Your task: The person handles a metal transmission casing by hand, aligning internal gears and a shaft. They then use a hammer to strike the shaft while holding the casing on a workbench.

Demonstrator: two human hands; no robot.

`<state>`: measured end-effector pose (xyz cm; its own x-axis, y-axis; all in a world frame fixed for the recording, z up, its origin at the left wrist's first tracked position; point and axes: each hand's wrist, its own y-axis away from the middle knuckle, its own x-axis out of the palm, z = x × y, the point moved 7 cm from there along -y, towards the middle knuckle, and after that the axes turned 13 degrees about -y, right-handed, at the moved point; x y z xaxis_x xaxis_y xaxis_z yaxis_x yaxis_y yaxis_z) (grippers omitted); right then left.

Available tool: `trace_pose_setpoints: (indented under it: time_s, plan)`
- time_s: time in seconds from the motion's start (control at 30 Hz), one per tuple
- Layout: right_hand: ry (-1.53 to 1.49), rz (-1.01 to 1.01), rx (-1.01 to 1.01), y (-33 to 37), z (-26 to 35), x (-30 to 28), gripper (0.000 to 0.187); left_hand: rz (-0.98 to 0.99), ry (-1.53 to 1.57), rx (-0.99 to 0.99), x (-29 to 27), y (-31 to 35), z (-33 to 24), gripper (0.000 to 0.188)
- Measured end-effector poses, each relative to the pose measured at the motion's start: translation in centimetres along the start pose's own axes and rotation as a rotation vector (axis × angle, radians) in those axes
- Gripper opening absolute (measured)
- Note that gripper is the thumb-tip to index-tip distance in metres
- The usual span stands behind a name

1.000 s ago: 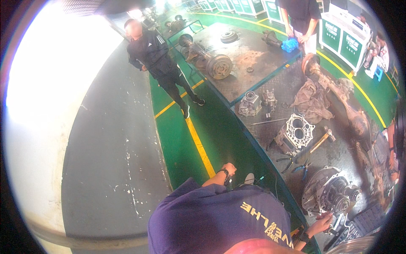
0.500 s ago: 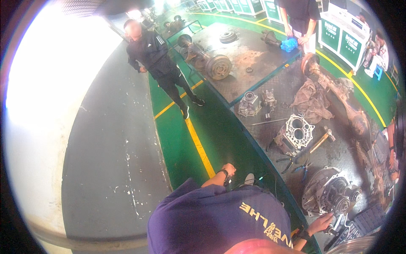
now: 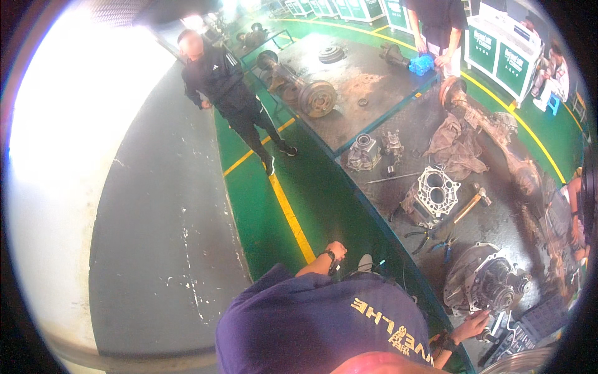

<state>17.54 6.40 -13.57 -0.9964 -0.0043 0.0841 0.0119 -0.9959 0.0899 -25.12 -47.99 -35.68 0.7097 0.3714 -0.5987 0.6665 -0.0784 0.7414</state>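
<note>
My left hand [image 3: 337,250] hangs over the green floor, away from the bench, with a dark band on its wrist. Its fingers look curled in, and their inner side is hidden. At the bench's near edge, my right hand [image 3: 475,325] stretches its fingers out beside a gear shaft assembly [image 3: 498,283] that stands in a round metal housing [image 3: 458,280]. Metal hand tools [image 3: 498,327] lie close to those fingertips; whether they touch is unclear. Next to the tools is an open dark socket tray [image 3: 542,321].
Pliers [image 3: 422,237], a hammer [image 3: 471,204], an open gearbox case [image 3: 436,193], a rag [image 3: 458,149] and a long axle [image 3: 492,134] crowd the bench. One person in black [image 3: 218,87] stands on the left. Another person [image 3: 436,37] holds a blue part [image 3: 422,65] across the bench.
The bench scene has shifted slightly left in view. My right hand has turned a little, its fingertips now higher beside the gear assembly. My left hand stays about the same.
</note>
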Motion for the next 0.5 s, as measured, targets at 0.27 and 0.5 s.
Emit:
trace_pose_setpoints:
  time_s: [0.27, 0.5]
  plan:
    - [0.012, -0.004, -0.067, 1.0, 3.0, 0.6, 0.039, 0.179, 0.121, -0.095, 0.7, -0.3, 1.9, 0.02]
    - [0.06, 0.003, -0.127, 0.2, 1.6, 0.3, 0.03, -0.021, -0.029, -0.081, -1.1, 1.1, 1.3, 0.02]
